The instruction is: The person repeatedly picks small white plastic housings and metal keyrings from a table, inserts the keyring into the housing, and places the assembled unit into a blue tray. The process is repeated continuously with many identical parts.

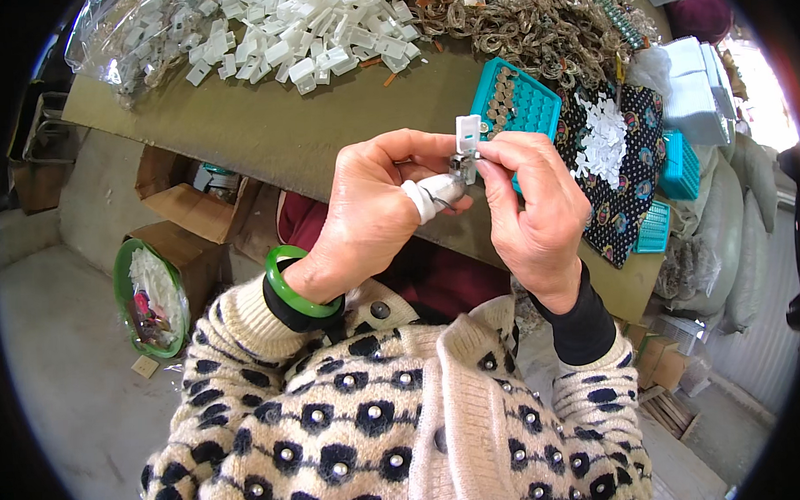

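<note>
Both my hands meet in front of me above the table's near edge. My left hand is closed round a small white plastic case, holding it upright between thumb and fingers. A white wrapping covers that thumb. Just below the case, a small shiny metal-looking part shows by the thumb tip; its exact kind is unclear. My right hand has its thumb and forefinger pinched at the case's right side. Whatever lies between those fingertips is too small to make out. Behind the hands sits a teal plastic basket with small round discs.
White plastic cases lie heaped on the olive table, beside coiled clear cords. Small white pieces rest on a patterned dark cloth at right. Cardboard boxes and a green basin stand at lower left.
</note>
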`<state>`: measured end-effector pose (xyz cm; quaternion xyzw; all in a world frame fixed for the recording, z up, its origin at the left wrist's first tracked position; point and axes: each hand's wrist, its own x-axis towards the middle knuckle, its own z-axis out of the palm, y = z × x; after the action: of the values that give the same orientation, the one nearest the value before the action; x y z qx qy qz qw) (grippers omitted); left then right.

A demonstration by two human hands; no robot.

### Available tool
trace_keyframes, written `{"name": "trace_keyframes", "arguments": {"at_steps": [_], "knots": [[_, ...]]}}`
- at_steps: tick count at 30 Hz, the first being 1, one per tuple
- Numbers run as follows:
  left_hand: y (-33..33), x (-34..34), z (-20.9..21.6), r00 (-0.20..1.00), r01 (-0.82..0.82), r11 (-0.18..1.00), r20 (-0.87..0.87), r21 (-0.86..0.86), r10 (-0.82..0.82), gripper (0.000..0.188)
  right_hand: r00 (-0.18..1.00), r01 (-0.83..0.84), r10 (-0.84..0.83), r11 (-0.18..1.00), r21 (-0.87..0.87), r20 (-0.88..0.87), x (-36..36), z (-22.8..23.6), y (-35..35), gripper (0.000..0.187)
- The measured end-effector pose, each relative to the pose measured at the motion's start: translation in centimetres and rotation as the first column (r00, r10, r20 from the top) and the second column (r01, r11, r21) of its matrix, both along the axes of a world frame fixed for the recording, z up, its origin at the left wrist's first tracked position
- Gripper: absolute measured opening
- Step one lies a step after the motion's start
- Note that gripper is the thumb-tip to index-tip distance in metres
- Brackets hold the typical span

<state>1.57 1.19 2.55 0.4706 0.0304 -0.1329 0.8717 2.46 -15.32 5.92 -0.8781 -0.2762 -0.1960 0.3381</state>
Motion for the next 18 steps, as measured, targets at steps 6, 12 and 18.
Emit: {"name": "trace_keyframes", "arguments": {"at_steps": [6,12,18], "knots": [[0.5,0.1,-0.1,1.0,-0.004,1.0,0.004,-0.019,0.004,0.03,0.998,-0.026,0.03,0.997,0.066,-0.056,0.2,0.3,0.1,0.021],[0.8,-0.1,-0.6,0.999,0.036,0.998,-0.004,-0.056,-0.037,0.03,0.999,-0.029,0.03,1.0,0.011,-0.03,0.0,-0.3,0.6,0.018],[0.7,0.2,-0.5,0.993,0.059,0.993,-0.092,-0.107,-0.069,0.023,0.971,-0.019,0.056,0.987,0.158,-0.232,1.0,-0.2,-1.6,0.013]]}}
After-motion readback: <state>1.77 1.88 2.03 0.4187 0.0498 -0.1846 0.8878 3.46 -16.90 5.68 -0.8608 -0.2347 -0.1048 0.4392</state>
